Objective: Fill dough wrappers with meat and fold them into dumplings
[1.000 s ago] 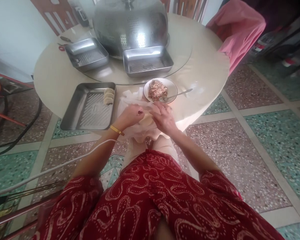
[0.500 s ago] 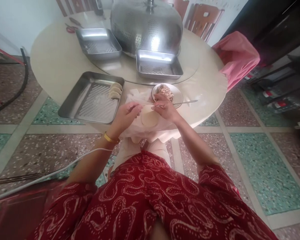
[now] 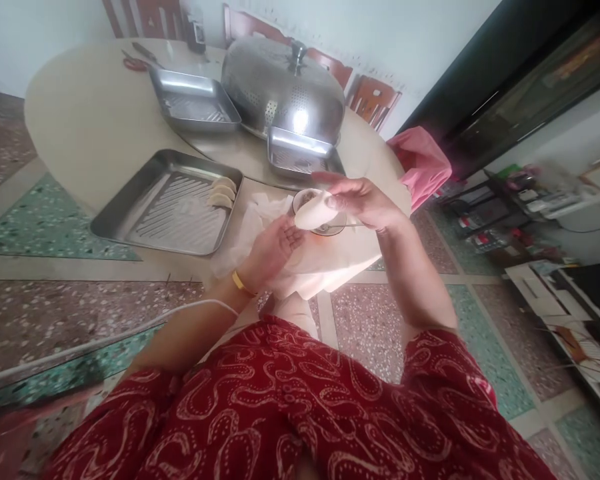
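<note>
Right fingers (image 3: 335, 202) pinch a dough wrapper (image 3: 311, 214) by its edge — likely leaving its face free — beside left fingers (image 3: 282, 235), loosely open, seemingly empty.

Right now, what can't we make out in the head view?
Head view throughout:
Filling: amount unclear, partly hidden behind the dough wrapper and right hand.
Left hand: contact with the wrapper unclear; their edges meet in view.
Domed steel cover: anything beneath is hidden by its wall.
Bottle: label too small and blurred to read.
Rear-left chair: top cut off by the upper edge.
</note>
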Demonstrator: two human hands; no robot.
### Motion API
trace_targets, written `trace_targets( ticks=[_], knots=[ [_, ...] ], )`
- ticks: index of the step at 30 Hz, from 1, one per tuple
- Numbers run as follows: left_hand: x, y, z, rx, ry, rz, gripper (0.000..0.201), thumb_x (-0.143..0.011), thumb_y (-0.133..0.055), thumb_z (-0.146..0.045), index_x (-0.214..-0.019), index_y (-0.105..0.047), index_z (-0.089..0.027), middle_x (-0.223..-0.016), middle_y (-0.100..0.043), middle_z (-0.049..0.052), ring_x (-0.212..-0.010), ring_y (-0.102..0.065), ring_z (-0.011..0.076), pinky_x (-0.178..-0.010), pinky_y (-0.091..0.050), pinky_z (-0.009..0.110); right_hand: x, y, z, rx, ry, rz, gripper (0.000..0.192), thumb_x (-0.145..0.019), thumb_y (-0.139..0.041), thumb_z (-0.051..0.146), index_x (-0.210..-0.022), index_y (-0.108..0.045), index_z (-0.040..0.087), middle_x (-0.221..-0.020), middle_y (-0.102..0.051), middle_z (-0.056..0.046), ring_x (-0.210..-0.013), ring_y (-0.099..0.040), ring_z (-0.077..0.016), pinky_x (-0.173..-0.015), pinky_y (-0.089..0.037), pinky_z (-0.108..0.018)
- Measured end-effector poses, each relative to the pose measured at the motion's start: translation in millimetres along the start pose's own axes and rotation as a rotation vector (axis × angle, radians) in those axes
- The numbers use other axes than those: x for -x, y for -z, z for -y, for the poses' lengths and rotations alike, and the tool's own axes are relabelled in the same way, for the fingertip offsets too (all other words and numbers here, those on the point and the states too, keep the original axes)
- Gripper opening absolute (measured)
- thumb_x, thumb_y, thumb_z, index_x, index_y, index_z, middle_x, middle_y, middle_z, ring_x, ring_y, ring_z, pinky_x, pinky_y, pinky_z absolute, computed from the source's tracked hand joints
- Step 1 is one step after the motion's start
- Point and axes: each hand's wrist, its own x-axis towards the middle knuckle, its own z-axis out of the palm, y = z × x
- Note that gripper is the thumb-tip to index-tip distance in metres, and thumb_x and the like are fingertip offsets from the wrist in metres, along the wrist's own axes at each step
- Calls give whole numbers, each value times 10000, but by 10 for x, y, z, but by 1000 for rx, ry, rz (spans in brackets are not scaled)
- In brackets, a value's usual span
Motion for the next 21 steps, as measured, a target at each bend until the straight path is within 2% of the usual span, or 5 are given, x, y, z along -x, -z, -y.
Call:
trace_targets(
  ticks=[4,6,11,17,21],
  knots=[
    [115,-207,-54,90,93,199,469,-1003,-274,-505,-1113,-600,-187,-1160,-697,77,-1155,-629,230,-958,-544,374,126,-113,218,93,-25,105,232,-745,-786,464,-847,-762,256,-1389,-586,-1,-1193,-614,-222,-846,-607,-350],
    [236,-257,-77,112,117,221,561,-989,-232,-597,-1148,-591,-196,-1197,-686,70,-1196,-608,252,-966,-547,405,150,-173,197,174,-37,75,264,-753,-769,487,-821,-754,233,-1396,-564,-24,-1199,-596,-237,-705,-627,-293],
    [403,-274,-96,153,84,237,612,-999,-176,-598,-1210,-576,-185,-1316,-625,66,-1312,-517,270,-1020,-512,408,183,-218,-7,190,-63,-31,329,-745,-756,520,-827,-743,202,-1360,-545,-75,-1145,-602,-245,-513,-592,-211],
    [350,-366,-86,15,20,288,599,-1003,-165,-576,-1194,-593,-202,-1277,-639,66,-1300,-526,270,-978,-537,404,285,-167,-127,12,-33,-79,350,-709,-790,515,-864,-730,207,-1332,-566,-43,-967,-664,-189,-571,-622,-262],
    [300,-379,-39,70,133,279,631,-981,-167,-625,-1186,-593,-207,-1267,-645,68,-1283,-546,253,-1015,-512,387,322,-70,-118,50,21,-123,302,-757,-761,506,-885,-732,235,-1281,-619,-19,-1005,-673,-192,-769,-629,-356]
  ],
)
